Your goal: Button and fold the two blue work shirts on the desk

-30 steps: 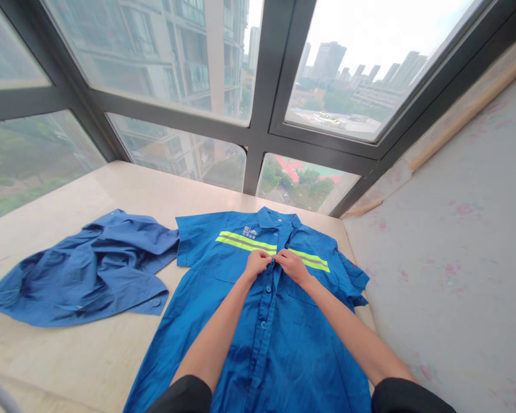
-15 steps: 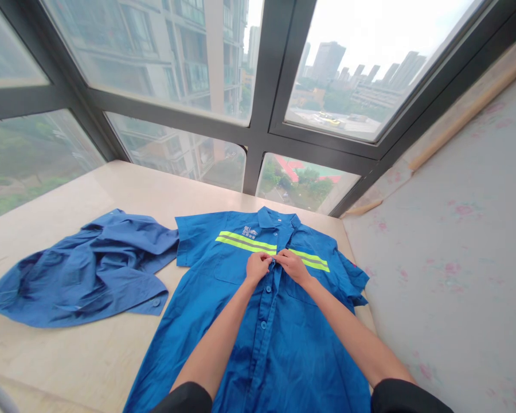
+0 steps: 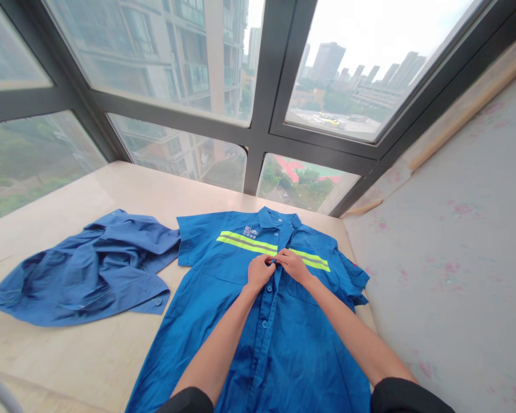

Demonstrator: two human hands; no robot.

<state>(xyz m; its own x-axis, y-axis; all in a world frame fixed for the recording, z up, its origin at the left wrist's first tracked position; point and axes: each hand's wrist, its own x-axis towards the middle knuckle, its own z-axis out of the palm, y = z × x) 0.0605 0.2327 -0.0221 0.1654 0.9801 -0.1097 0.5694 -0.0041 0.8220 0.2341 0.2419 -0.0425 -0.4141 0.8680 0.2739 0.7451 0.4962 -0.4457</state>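
Observation:
A blue short-sleeved work shirt [image 3: 232, 321] lies spread front side up, its collar toward the window. A yellow-green reflective stripe [image 3: 247, 242] crosses the chest, with a white logo [image 3: 250, 232] above it. My left hand [image 3: 260, 272] and my right hand [image 3: 292, 266] meet at the front opening just below the stripe. Both are closed in a pinch, fingertips almost touching, around a small button [image 3: 273, 261] and the placket edge. The fingers partly cover the button. Further down the placket, more buttons [image 3: 269, 288] show on the left-hand edge.
A crumpled blue garment [image 3: 90, 269] lies to the left, touching the shirt's sleeve. Both rest on a pale wooden surface [image 3: 38, 355]. Grey window frames [image 3: 253, 137] rise behind, and a floral-papered wall [image 3: 456, 241] stands close on the right. A pale curved bar [image 3: 0, 390] shows at lower left.
My left hand has turned slightly, and the button now shows more between the fingertips. My right hand has hardly moved. The view has shifted very slightly.

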